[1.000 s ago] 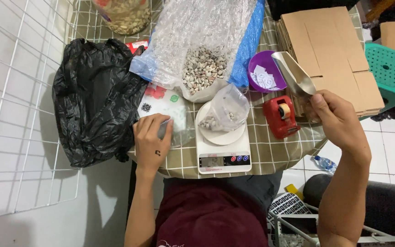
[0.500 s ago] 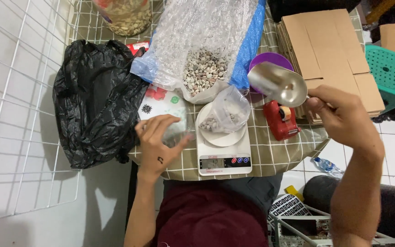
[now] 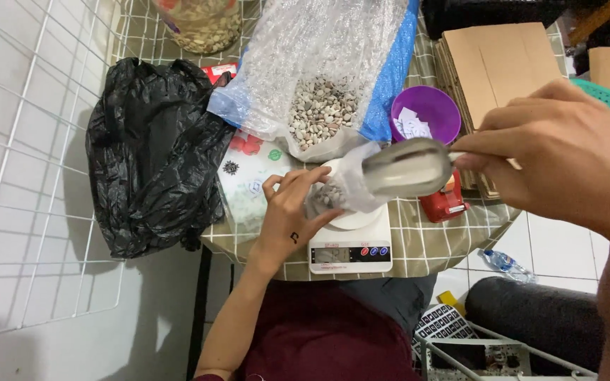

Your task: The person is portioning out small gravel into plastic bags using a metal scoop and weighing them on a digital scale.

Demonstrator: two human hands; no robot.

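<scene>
Seeds fill the large clear plastic sack (image 3: pixel 323 106) beyond both grips; below it, the small clear bag (image 3: pixel 340 190) on the white digital scale (image 3: pixel 351 247) holds few. Left hand (image 3: pixel 292 215) pinches its mouth; right hand (image 3: pixel 566 152) grips a tilted metal scoop (image 3: pixel 405 168) above.

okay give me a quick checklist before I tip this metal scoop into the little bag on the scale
1. Small clear bag sits on the white scale: ok.
2. Left hand steadies the bag at its side: ok.
3. Right hand has a firm grip on the metal scoop handle: ok.
4. Scoop mouth is over the bag opening: ok, it overlaps the bag's upper edge.
5. Bag mouth is open wide enough: cannot tell, the scoop hides it.
6. Scale display is readable: not ok, too small to read from here.
</scene>
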